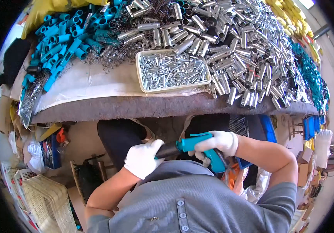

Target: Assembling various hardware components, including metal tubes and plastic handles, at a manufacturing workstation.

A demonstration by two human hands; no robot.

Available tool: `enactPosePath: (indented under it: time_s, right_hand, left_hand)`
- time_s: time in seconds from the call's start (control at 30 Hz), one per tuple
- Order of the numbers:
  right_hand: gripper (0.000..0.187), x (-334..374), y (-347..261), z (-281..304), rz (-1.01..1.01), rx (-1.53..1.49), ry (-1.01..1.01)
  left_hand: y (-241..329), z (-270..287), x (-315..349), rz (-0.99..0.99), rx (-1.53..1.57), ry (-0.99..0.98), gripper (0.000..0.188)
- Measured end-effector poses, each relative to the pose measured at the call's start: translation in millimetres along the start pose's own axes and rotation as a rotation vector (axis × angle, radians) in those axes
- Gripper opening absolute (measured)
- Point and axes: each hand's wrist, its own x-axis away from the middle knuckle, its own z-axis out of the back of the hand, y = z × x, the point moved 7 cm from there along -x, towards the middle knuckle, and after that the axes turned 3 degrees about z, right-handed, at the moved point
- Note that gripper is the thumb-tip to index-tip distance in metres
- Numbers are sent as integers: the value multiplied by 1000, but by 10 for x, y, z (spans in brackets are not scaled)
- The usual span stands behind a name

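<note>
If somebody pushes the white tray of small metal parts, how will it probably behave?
The white tray would probably feel heavy, being full of small metal parts. Looking shallow and wide, it likely slides rather than tips.

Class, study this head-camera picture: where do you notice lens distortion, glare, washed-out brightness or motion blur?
Head view: the grey-brown fabric table edge bows and the corners go black; head view: shiny silver metal tubes carry glints; head view: a small white patch at upper right looks washed out; head view: the white-gloved left hand and right hand show no obvious motion blur.
</note>
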Motion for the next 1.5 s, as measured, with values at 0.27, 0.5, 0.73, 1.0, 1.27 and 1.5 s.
enactPosePath:
  time_s: [0.27,0.5,0.73,1.0,1.27,1.5]
  right_hand:
    - [12,241,-616,-536,1236,2136,-100]
    - [23,440,-412,-632,1897,2437,-125]
    - [15,169,-453,-143,869,1820,15]
    - [51,212,-399,118,503,63,115]
    - [43,726,-1077,266,1128,682,687]
    - [34,898,-1252,-5,1296,864,723]
  left_hand:
    - [115,-643,155,194,992,-938,30]
    - [59,-1113,344,164,1368,-1265,27]
    - [111,-766,116,124,436,-684,29]
    - [-89,81,-221,150,-44,-38,26]
    - [191,198,-212,50,219,98,29]
    - [407,134,-246,-31,221,-71,26]
